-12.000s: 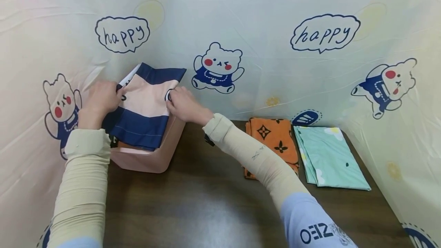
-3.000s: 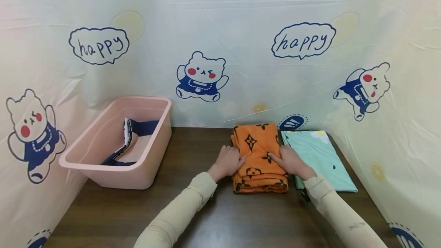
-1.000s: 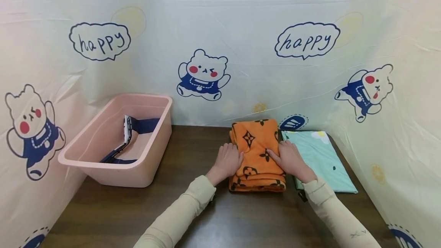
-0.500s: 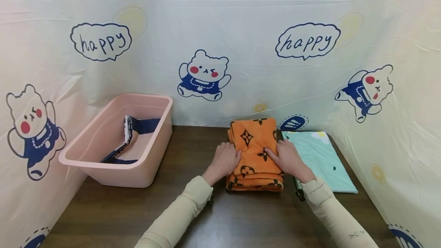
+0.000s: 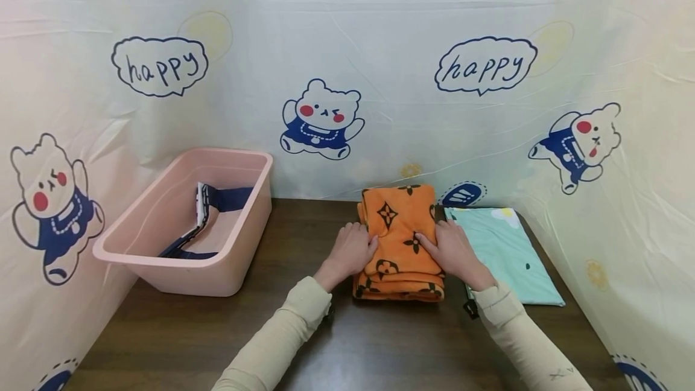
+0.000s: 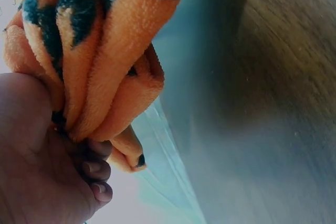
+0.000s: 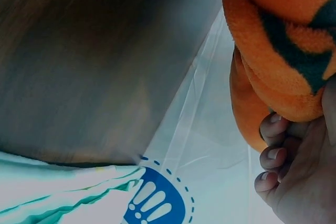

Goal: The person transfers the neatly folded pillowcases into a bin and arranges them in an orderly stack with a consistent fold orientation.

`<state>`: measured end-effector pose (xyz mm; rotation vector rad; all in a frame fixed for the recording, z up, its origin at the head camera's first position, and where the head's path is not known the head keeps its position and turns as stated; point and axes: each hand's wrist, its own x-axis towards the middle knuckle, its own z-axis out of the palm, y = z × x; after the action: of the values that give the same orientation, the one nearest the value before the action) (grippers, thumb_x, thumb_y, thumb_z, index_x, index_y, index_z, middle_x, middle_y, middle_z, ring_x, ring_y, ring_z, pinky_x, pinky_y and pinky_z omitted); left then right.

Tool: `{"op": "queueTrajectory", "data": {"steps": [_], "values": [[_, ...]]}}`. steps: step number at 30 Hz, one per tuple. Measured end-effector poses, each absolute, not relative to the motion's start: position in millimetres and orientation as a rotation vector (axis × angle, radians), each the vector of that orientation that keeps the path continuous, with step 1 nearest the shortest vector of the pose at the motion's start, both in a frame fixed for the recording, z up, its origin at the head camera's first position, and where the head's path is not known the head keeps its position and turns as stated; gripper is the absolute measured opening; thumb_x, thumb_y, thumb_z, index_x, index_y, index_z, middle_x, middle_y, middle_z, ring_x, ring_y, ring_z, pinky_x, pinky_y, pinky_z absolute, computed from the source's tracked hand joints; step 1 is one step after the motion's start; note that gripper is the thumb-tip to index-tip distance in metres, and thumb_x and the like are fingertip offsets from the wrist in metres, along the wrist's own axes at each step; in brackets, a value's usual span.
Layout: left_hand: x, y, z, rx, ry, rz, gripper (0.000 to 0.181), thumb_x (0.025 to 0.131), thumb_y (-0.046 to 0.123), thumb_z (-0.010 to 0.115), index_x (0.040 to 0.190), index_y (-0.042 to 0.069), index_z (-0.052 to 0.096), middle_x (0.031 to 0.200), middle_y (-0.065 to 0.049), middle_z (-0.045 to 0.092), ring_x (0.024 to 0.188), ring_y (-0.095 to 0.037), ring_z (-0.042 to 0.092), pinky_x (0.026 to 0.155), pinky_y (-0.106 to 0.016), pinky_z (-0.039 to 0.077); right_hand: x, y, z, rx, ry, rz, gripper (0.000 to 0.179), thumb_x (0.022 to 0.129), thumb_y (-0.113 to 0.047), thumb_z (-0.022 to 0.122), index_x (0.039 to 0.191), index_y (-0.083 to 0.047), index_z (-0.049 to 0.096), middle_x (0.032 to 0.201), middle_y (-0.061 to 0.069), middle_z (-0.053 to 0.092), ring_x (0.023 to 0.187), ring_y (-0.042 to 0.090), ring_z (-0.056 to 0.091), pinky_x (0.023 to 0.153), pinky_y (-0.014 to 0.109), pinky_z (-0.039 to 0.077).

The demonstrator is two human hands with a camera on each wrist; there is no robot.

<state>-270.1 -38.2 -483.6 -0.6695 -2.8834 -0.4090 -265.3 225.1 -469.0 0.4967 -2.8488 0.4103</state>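
Observation:
A thick, folded orange fleece cloth (image 5: 404, 237) with black flower-like prints lies across the middle right of the table in the head view. My left hand (image 5: 350, 249) grips its left side, thumb on top. On the opposite side my right hand (image 5: 456, 249) grips it the same way. Both wrist views show fingertips (image 6: 97, 169) curled under the soft layers, and the right-hand fingers (image 7: 273, 153) tucked beneath the orange folds. A folded mint-green cloth (image 5: 510, 258) with a white-and-yellow flower lies just right of my right hand.
At the left stands a pink plastic tub (image 5: 239, 228) holding a folded navy-and-pink cloth (image 5: 228, 222). The dark wooden table (image 5: 358, 349) meets a printed curtain (image 5: 402, 131) at the back and sides.
Earlier my hands held the navy-and-pink cloth over the tub; it now lies inside. They moved to the orange cloth, which has shifted slightly left over the last second.

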Motion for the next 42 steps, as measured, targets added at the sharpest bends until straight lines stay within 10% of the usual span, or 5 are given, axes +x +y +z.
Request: {"op": "queueTrajectory", "data": {"steps": [42], "values": [[-266.6,-71.4,-469.8,-0.659,-2.862,-0.393,0.046,0.108,0.037,0.045,0.068,0.014,0.048,0.069,-0.003,0.044,0.064,-0.022,0.041,0.065,-0.034,0.035,-259.5,197.6,-456.7,0.545,-2.797,0.484,0.051,0.103,-0.05,0.055,0.067,-0.013,0.052,0.065,0.002,0.042,0.066,0.02,0.037,0.065,0.033,0.031]]}}
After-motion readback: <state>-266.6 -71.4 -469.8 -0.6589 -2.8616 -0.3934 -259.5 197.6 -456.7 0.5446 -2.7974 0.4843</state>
